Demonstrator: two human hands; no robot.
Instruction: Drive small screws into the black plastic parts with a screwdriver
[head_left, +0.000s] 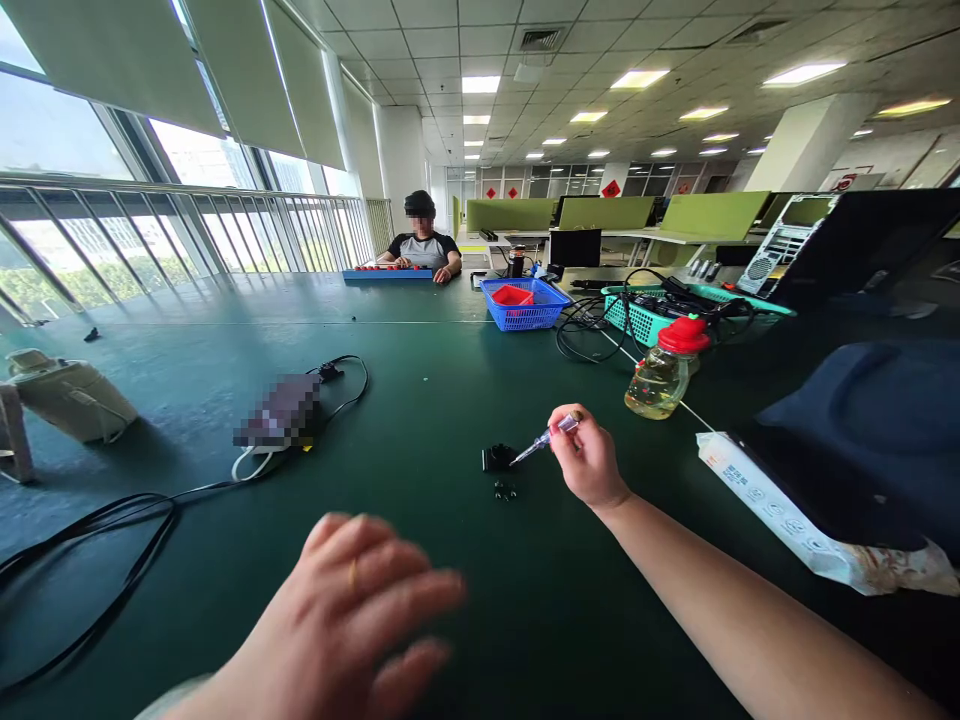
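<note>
My right hand (589,458) is closed around a slim screwdriver (541,442) with a clear handle. The tool slants down to the left, and its tip meets or nearly meets a small black part (498,458) on the dark green table; I cannot tell if they touch. Just nearer to me lie several tiny dark pieces (505,490), maybe screws, too small to name surely. My left hand (352,610), slightly blurred, hovers at the lower left with its fingers stretched apart and nothing in them.
A clear bottle with a red lid (667,370) stands to the right, beside a wipes packet (780,510) and a dark bag (862,430). Blue (525,318) and teal (637,322) baskets sit farther back. Black cables (97,530) run along the left. Another person (422,240) sits opposite.
</note>
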